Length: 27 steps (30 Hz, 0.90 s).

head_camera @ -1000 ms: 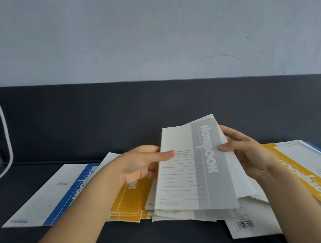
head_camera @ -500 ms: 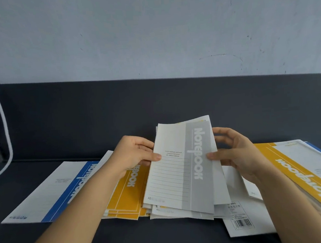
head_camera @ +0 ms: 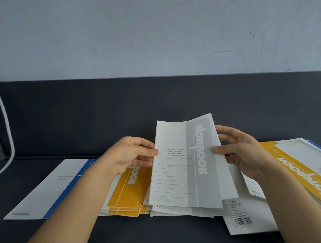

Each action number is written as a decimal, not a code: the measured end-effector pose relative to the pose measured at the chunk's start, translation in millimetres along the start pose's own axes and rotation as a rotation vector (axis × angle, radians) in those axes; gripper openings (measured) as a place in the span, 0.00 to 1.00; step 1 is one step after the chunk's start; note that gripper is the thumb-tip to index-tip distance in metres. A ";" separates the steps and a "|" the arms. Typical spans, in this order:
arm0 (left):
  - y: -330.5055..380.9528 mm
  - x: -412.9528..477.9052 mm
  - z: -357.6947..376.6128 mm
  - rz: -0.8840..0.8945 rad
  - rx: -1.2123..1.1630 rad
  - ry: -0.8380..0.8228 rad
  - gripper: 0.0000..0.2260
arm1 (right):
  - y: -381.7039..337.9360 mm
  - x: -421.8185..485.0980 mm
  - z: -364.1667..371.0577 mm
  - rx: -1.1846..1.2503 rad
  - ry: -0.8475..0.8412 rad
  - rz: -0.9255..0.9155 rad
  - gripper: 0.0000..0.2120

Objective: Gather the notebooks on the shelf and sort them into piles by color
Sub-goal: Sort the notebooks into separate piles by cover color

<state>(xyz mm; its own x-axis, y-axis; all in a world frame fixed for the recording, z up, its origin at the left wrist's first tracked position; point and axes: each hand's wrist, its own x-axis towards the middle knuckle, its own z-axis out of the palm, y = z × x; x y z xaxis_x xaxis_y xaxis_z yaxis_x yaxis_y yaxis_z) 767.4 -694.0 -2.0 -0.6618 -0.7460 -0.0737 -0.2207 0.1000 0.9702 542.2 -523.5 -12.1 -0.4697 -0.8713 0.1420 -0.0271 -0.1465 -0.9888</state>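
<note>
Leftmost, a white cable (head_camera: 6, 132) curves down beside the dark, matte shelf surface (head_camera: 163, 235). Next lies a flat blue notebook (head_camera: 46, 190), its thin paper cover white with a blue band, its long axis slanting away to the right. Beside it sits a small stack of yellow notebooks (head_camera: 127, 197), their edges fanned slightly at the near end.

The left hand (head_camera: 131, 155) grips the left edge of the grey notebook (head_camera: 185, 167), thumb on the cover and fingers curled behind. This slim rectangular notebook sits in the middle, its long axis running away from the person. Its far end is raised toward the dark back panel and its near end rests on a loose pile of similar pale notebooks. A grey band with white "Notebook" lettering runs lengthwise down its right half; ruled lines cross the white left half. The right hand (head_camera: 239, 152) holds the right edge, thumb pressed on the cover and fingers behind.

Further right, a white back cover with a barcode (head_camera: 242, 222) lies flat, and a yellow-banded notebook (head_camera: 302, 172) slants toward the near right corner, on top of others.
</note>
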 end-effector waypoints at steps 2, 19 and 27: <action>-0.5 0.7 -0.5 -0.014 -0.032 -0.018 0.10 | -0.5 -0.1 -1.8 0.024 0.004 0.013 0.24; -4.0 5.5 -0.5 -0.089 0.017 -0.139 0.12 | -5.8 -0.7 -36.7 0.116 0.144 0.069 0.25; -12.0 13.3 -7.4 -0.176 0.083 -0.004 0.12 | -16.4 -6.8 -61.8 0.212 0.241 0.099 0.13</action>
<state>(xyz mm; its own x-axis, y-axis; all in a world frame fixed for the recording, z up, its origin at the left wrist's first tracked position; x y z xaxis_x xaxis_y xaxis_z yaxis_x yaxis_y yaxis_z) 766.5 -710.0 -12.9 -0.6106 -0.7542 -0.2415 -0.3918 0.0227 0.9198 491.3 -486.2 0.4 -0.6567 -0.7541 0.0055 0.2018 -0.1828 -0.9622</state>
